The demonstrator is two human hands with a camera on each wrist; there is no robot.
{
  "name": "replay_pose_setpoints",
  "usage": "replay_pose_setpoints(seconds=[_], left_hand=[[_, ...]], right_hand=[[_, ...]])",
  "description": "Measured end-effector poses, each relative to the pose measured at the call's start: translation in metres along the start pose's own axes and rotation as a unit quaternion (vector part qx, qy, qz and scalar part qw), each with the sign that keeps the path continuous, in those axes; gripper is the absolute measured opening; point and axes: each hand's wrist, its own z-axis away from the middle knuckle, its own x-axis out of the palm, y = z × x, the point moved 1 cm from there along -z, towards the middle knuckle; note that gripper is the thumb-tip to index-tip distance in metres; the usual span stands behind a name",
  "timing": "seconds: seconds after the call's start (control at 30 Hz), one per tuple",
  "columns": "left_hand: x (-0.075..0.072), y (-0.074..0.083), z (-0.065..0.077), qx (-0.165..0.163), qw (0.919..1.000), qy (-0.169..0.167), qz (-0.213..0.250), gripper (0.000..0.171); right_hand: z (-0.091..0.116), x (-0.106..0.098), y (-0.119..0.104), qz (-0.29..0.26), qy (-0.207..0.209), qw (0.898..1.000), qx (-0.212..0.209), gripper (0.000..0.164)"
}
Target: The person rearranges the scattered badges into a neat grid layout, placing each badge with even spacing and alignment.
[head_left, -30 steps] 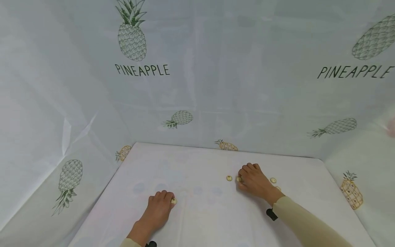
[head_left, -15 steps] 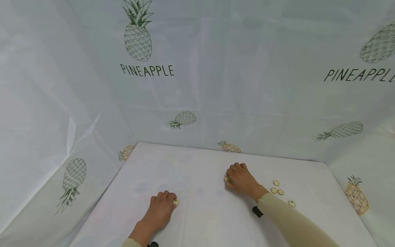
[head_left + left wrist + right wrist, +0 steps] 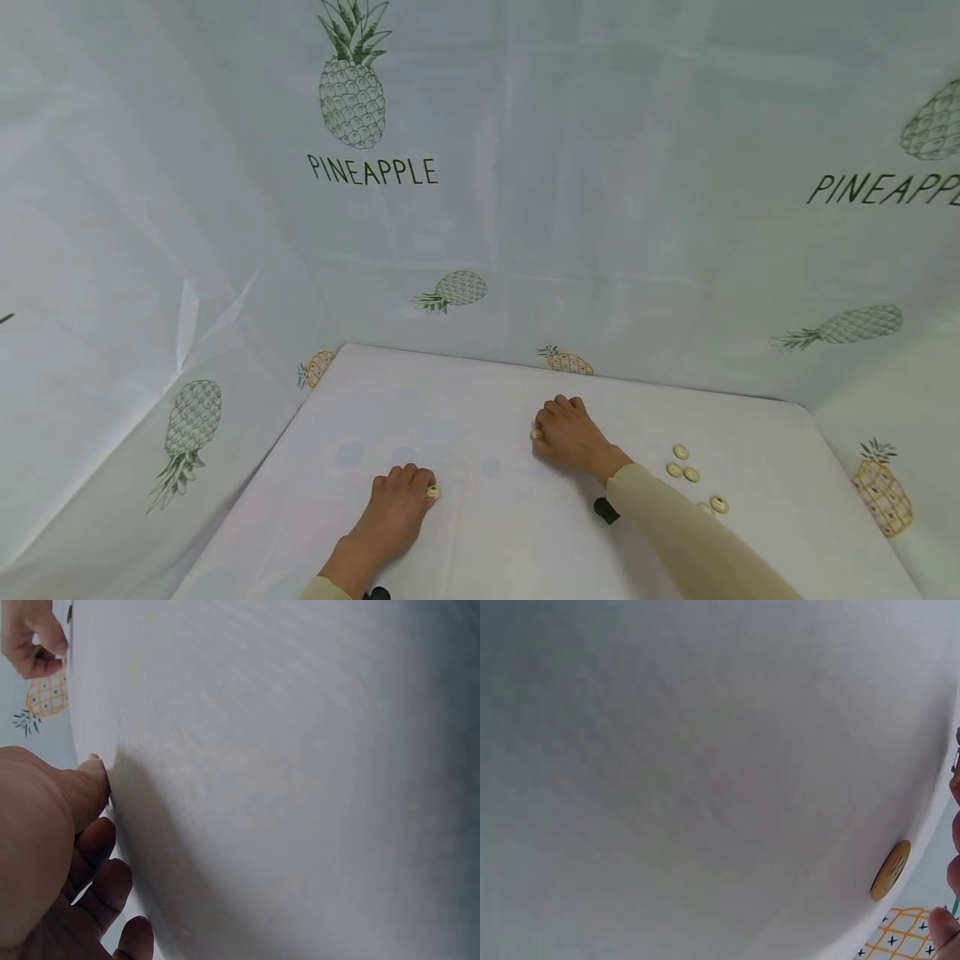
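In the head view my left hand [image 3: 397, 504] rests low over the white-covered table, thumb and forefinger pinching a small cream wooden button [image 3: 433, 492]. In the left wrist view only a sliver of that button [image 3: 94, 756] shows beyond the thumb tip; the other fingers curl loosely. Farther back, my right hand [image 3: 568, 435] holds a second button [image 3: 536, 434] at its fingertips. The right wrist view catches only the edge of that hand [image 3: 949, 930]. There, another brown button [image 3: 891, 870] with holes lies flat on the cloth, apart from the fingers.
Several more buttons [image 3: 674, 470] lie loosely grouped right of my right forearm, partly beside the sleeve [image 3: 675, 525]. A pale curtain [image 3: 592, 208] with pineapple prints rises behind the table's back edge and at both sides. The table [image 3: 495, 550] has a white cover.
My right hand has moved left with its button, passing over another one that lay there. Buttons behind its forearm have come into sight. The left hand stays put; the view has shifted slightly.
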Motion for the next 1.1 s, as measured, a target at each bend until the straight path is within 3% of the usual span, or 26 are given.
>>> replay_pose_setpoints(seconds=[0.33,1.1], left_hand=[[-0.0013,0.0012,0.0008,0.007,1.0,0.002,0.003,0.023],[-0.001,0.0036,0.0014,0.013,0.9995,0.027,-0.002,0.024]], right_hand=[[0.001,-0.0001,-0.0013,-0.008,-0.032,0.999,0.018,0.011],[0.0034,0.0001,-0.0006,-0.003,-0.014,1.0,0.009,0.012]])
